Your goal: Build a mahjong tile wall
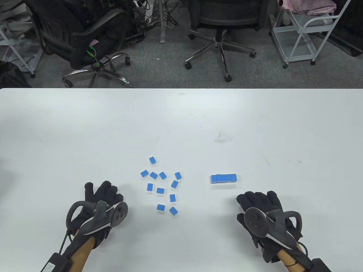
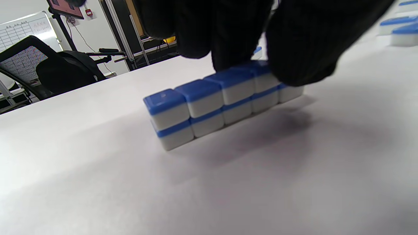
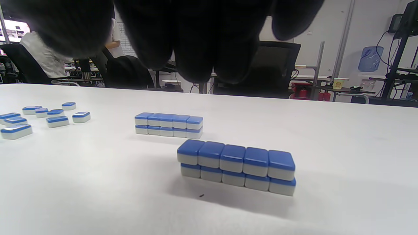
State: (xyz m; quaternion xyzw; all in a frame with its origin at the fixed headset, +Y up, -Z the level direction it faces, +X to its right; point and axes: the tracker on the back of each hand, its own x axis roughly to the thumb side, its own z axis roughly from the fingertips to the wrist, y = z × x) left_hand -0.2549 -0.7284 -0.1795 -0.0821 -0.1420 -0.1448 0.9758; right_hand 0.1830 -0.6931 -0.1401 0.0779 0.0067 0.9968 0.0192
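Blue-backed white mahjong tiles. In the left wrist view a two-layer wall (image 2: 212,104) several tiles long lies on the white table. My left hand (image 1: 102,198) pinches its far end, with fingers (image 2: 228,42) behind it and the thumb in front. The hand hides this wall in the table view. A second two-layer wall (image 1: 224,178) stands right of centre and also shows in the right wrist view (image 3: 168,125). A third wall (image 3: 236,166) lies just below my right hand (image 1: 259,202), whose fingers (image 3: 196,42) hang above it without touching. Loose tiles (image 1: 161,187) lie scattered face down between the hands.
The white table (image 1: 181,127) stretches far beyond the tiles to its back edge. Office chairs (image 1: 221,22) and a white cart (image 1: 306,34) stand on the floor behind it. Loose tiles also show at the left of the right wrist view (image 3: 49,117).
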